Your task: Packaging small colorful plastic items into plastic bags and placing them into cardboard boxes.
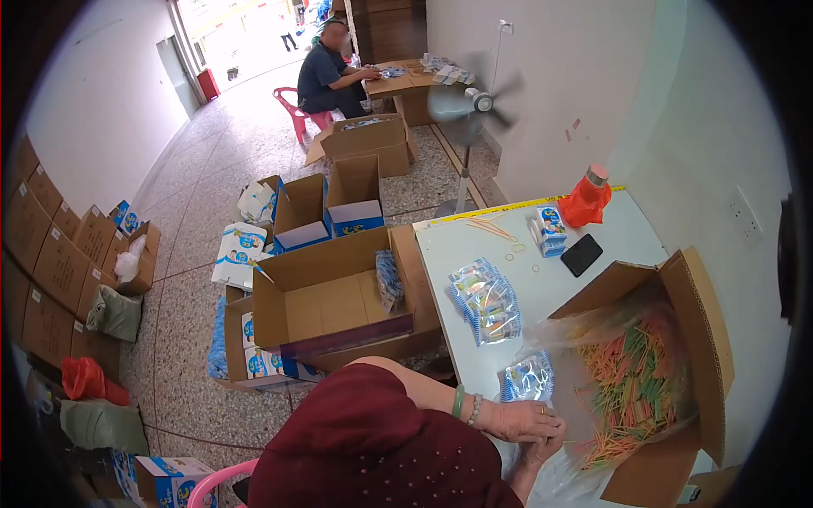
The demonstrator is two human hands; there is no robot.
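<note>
One white table [542,292] takes up the right of the room where I stand, yellow tape along its far edge. To its left: large open carton [334,309], blue bundle [389,279] inside against the right wall. Farther off: co-worker [322,80] seated at a desk, then a standing fan [483,102], blades blurred. On the table's right side: stick carton [707,334], open, lined with clear plastic. Within it, thin sticks [639,364], red, yellow and green, heaped loosely; long axes point every way, no common direction. Heap lies just right of the person's hands, reaching up the page from them; right hand [538,454] judged the nearer to it. Left hand [513,421], bracelets at its wrist, overlaps the right; fingers of both bent and together at the tips. Whether anything is pinched between them: cannot tell, the fingers cover it. Up-left of the hands, a row of overlapping packets [489,296], clear and blue. Beyond it, red-bagged bottle [586,203], small box [550,232] and black phone [582,256]. Single packet [529,377] lies flat just beyond the left hand, the nearer one. Smallest noted: rubber bands [518,249] near the box.
</note>
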